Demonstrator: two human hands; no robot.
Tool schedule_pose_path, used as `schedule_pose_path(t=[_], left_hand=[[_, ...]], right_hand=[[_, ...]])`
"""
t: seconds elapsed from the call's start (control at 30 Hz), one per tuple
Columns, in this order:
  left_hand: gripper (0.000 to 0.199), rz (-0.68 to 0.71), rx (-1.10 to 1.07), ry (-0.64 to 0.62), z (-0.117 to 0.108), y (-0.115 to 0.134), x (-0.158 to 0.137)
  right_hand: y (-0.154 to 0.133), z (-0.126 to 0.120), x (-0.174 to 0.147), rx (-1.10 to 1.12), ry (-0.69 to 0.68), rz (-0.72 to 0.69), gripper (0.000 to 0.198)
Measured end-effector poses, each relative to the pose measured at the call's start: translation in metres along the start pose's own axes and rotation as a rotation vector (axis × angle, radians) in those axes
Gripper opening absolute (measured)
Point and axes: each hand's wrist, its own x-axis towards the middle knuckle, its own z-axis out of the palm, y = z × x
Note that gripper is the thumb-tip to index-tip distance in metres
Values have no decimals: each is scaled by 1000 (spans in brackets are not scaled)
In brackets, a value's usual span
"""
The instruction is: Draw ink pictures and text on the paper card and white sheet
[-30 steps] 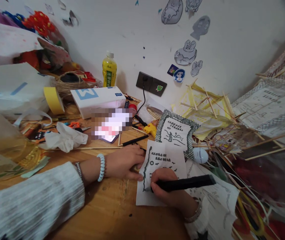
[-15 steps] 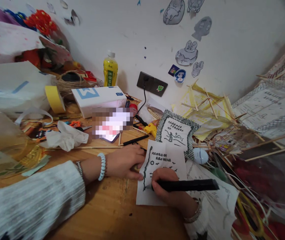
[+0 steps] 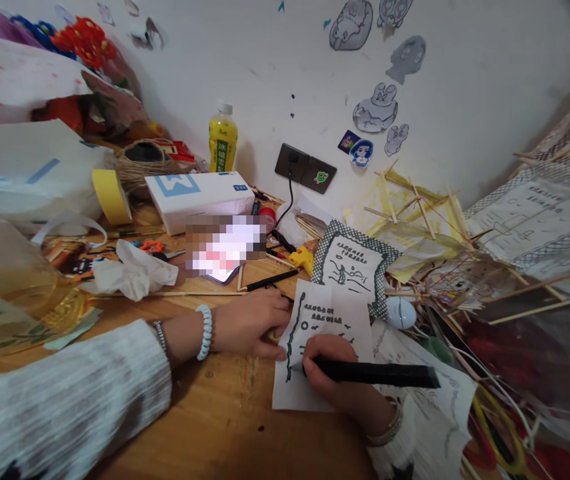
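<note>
My right hand (image 3: 335, 373) is closed around a thick black marker (image 3: 389, 373). The marker lies at a low slant, its tip by a wavy dark line down the left side of a white sheet (image 3: 292, 397). Handwritten characters and small ink drawings fill the upper part of that sheet. At its left edge rests my left hand (image 3: 252, 323), palm down with the thumb apart, a pale blue beaded bracelet (image 3: 204, 332) on the wrist. Just beyond, a finished-looking drawing with a checkered border (image 3: 349, 263) lies partly under the sheet's top.
A lit phone (image 3: 225, 270), partly pixelated, lies beyond my left hand near a crumpled tissue (image 3: 137, 270) and a white box (image 3: 199, 197). A yellow drink bottle (image 3: 223, 140) stands by the wall. Rightward are thin wooden sticks (image 3: 539, 310), a white mouse (image 3: 401, 312) and yellow-handled scissors (image 3: 502, 433).
The marker's tip has shifted slightly up along the wavy line, and its back end sits a little lower. My left hand and the sheet stay in place.
</note>
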Motion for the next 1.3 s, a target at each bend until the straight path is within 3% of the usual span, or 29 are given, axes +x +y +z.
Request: schedule_pose_path(t=[0.6, 1.3], left_hand=[[28, 9, -2, 7, 1, -1, 0], [25, -7, -49, 6, 0, 1, -1]], right_hand=[[-1, 1, 2, -22, 15, 64, 18], [0, 1, 2, -10, 128, 128, 19]])
